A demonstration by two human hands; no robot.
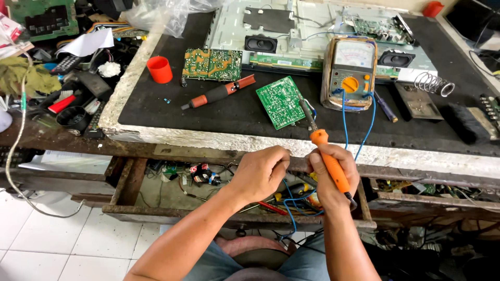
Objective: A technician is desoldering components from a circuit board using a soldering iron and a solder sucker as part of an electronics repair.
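At the near edge of a cluttered counter (172, 136), a person's right hand (333, 174) grips an orange-handled soldering iron (327, 156), its tip resting by a small green circuit board (282, 101). The left hand (260, 173), fingers curled narrow, meets it just left; whether it holds anything cannot be told.

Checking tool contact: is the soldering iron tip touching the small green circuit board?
Cannot tell. In the head view the soldering iron, held in the right hand, has its dark tip overlapping the edge of the small green circuit board, but contact or gap isn't plain.
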